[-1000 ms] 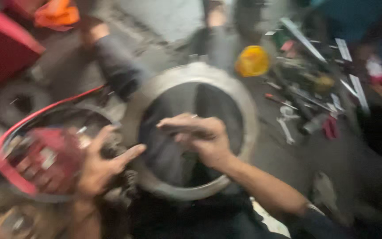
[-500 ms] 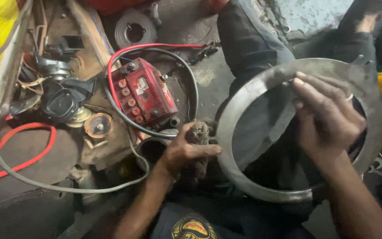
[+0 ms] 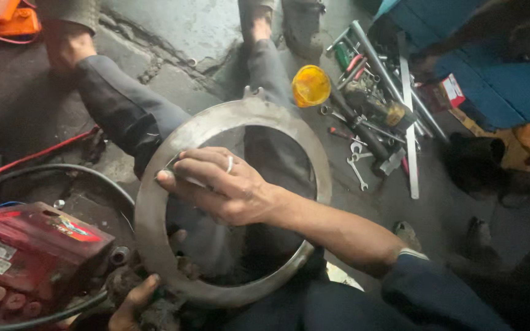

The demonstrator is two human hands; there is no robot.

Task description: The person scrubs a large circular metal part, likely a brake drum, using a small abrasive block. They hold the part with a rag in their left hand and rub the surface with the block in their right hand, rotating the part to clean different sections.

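— So, starting at the left edge of the floor: what's there?

— A red battery [image 3: 29, 257] with round caps, black cable [image 3: 62, 171] looping around it. Just right of it, at the bottom edge, the left hand [image 3: 133, 303] peeks in, fingers curled around a grimy lump of a part [image 3: 154, 312]. How tightly it grips, I cannot tell; most of the hand is out of frame.

— And the big ring?

— The flat metal ring [image 3: 154, 208] rests across the person's legs in grey trousers [image 3: 124, 116], tilted a little, near side low. The right hand [image 3: 222, 187] lies across its left rim, fingers [image 3: 185, 168] stretched nearly straight and close together, thumb tucked under, pinching the rim with something thin and shiny against it. I can't make out what that thin thing is.

— How far along does it look?

— My guess: midway. The ring is bare and loose, fastened to nothing, and the dirty part is not joined to it yet.

— Further right?

— A yellow cap [image 3: 311, 86] just past the ring's far rim, then a heap of spanners and screwdrivers [image 3: 369, 122] toward the floor's right edge.
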